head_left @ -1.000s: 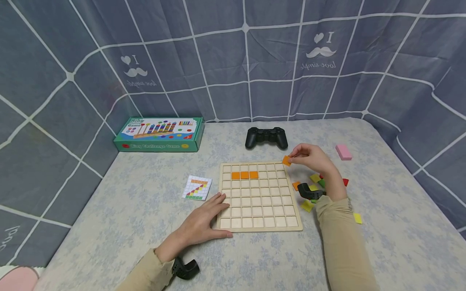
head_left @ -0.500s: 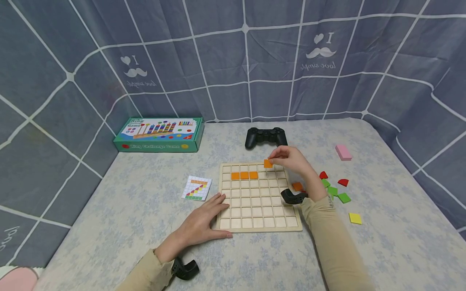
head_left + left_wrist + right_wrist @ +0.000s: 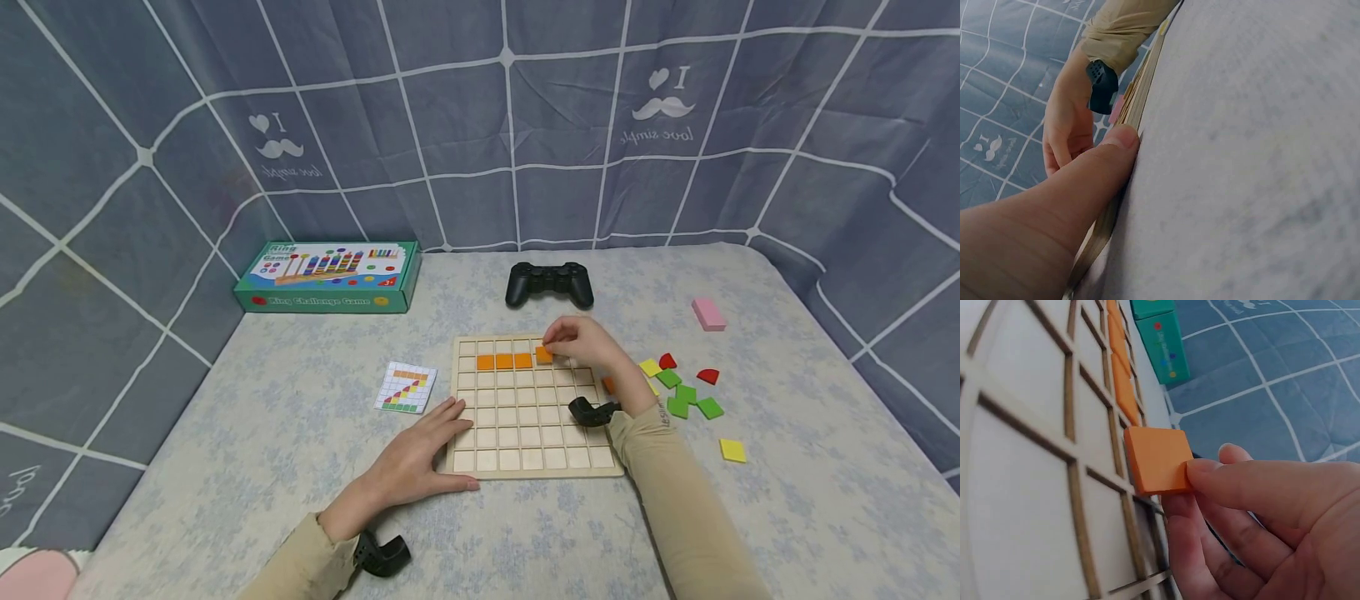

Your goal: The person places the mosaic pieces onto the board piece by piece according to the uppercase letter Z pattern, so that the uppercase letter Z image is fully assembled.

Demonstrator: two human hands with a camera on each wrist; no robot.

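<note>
Head: pinching orange tile in right hand, right of three orange tiles on grid board. Resting left hand on board's left edge, fingers apart. Kinda cramped off right edge with loose tiles, roomier near side.

Left wrist: catching thumb against board's side, lost from above.

Right wrist: showing tile's thickness, plus tilt, not seated.

The right hand pinches an orange tile at the board (whether it touches the dividers is hard to tell). More orange tiles lie in a row in the board's cells. Beyond the board are a green box and a blue curtain with white lines.
</note>
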